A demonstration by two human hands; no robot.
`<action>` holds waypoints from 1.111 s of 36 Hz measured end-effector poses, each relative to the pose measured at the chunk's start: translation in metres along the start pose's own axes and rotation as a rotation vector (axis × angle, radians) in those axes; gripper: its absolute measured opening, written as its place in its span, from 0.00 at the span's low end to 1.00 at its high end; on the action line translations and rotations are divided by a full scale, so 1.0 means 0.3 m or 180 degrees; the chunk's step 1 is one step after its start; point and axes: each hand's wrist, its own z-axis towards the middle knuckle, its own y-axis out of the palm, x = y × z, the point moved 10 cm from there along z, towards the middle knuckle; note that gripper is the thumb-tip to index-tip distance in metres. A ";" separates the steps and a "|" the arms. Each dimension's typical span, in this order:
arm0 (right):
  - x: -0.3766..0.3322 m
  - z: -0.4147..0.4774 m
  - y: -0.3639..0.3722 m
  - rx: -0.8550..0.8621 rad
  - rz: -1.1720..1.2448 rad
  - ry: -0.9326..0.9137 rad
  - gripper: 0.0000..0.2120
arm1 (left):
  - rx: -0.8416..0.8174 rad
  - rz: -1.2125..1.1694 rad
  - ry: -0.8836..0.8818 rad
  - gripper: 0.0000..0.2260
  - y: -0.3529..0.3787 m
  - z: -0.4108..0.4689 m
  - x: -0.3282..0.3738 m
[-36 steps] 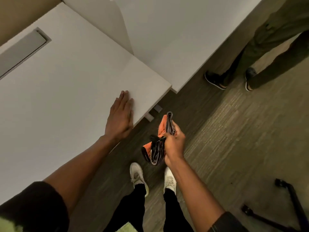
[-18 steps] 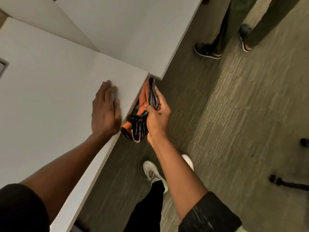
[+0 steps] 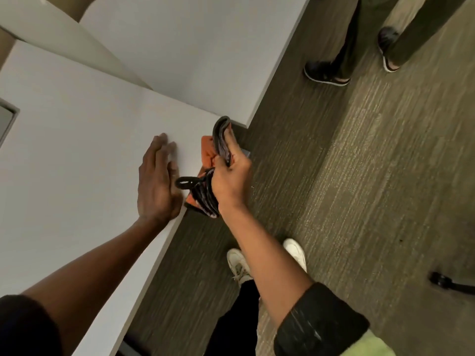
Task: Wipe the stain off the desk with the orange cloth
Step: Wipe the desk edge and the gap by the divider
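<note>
Orange fabric with dark striped edging, the orange cloth [image 3: 208, 152], is bunched in the right hand [image 3: 231, 173], whose fingers are closed around it near the middle of the frame. The cloth sits at the corner of the white desk [image 3: 77, 155], part of it over the desk surface and part hanging past the edge above the floor; whether it touches the top cannot be told. The left hand [image 3: 156, 181] lies just to the left of the cloth, flat and open, palm down on the desk close to its edge, fingers pointing toward the top of the frame. No stain can be made out on the pale surface. A second white desk [image 3: 200, 47] fills the upper centre. On the grey-brown carpet [image 3: 359, 176] at the upper right stand another person's dark shoes [image 3: 325, 73].
</note>
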 end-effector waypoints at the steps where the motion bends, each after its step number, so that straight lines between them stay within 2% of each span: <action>1: -0.014 0.028 -0.003 0.0061 0.0012 0.0019 0.30 | 0.0018 0.0012 -0.0016 0.21 -0.002 0.000 0.002; 6: -0.053 0.021 -0.010 0.0114 -0.0166 -0.0151 0.30 | -0.0032 0.0040 -0.0011 0.22 0.003 0.002 0.008; 13: -0.005 -0.126 -0.008 -0.0396 -0.0463 -0.0218 0.30 | -0.0041 0.0056 -0.0044 0.21 0.006 0.008 0.002; 20: -0.039 0.062 -0.002 0.0061 -0.0112 0.0164 0.28 | -0.0102 0.0023 0.0103 0.22 0.011 0.008 -0.001; 26: -0.085 0.038 0.010 -0.0064 -0.0548 -0.0017 0.30 | -0.0208 0.0046 -0.0028 0.22 0.019 0.012 -0.021; 33: -0.007 -0.075 -0.011 -0.0451 -0.0814 0.0483 0.28 | -0.0281 -0.0011 -0.0068 0.23 0.020 0.020 -0.031; 40: -0.072 -0.017 -0.123 -0.0246 -0.0416 0.0943 0.23 | -0.0404 -0.0092 -0.0117 0.25 0.014 0.021 -0.038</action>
